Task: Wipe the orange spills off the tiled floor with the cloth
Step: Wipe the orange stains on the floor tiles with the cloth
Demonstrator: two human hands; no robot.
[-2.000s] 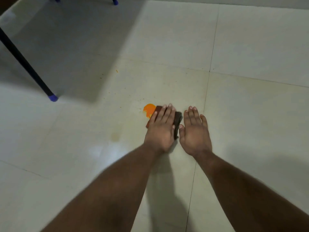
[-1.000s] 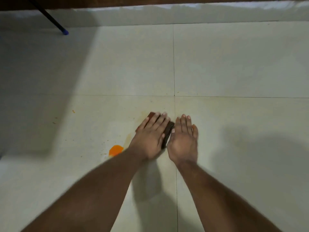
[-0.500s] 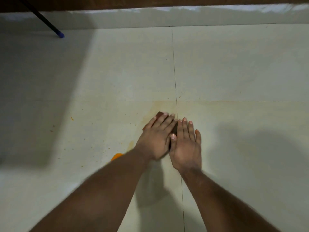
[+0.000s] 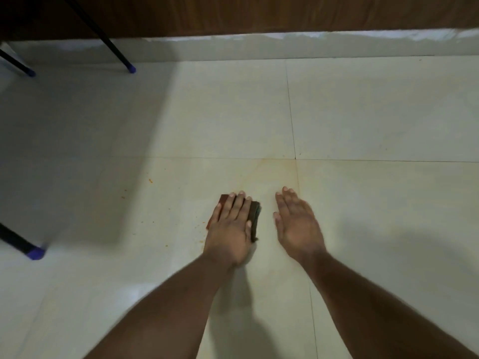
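My left hand (image 4: pixel 231 226) lies flat with straight fingers on a folded dark brown cloth (image 4: pixel 255 216), pressing it to the tiled floor (image 4: pixel 233 120). Only the cloth's far left corner and right edge show around the hand. My right hand (image 4: pixel 298 221) is to the right, apart from the cloth, fingers straight and open on or just above the floor. A faint orange smear (image 4: pixel 269 174) stains the tile beyond the cloth. Small orange specks (image 4: pixel 150 180) dot the floor to the left. No thick orange blob is in sight.
Black chair legs with blue feet stand at the back left (image 4: pixel 131 69), far left (image 4: pixel 31 73) and near left (image 4: pixel 36 253). A pale skirting (image 4: pixel 311 46) under a brown wooden wall (image 4: pixel 259 14) closes the far side. A broad shadow covers the left floor.
My left hand slid the cloth toward the left over where the orange blob was, which no longer shows. My right hand has come off the cloth and moved right.
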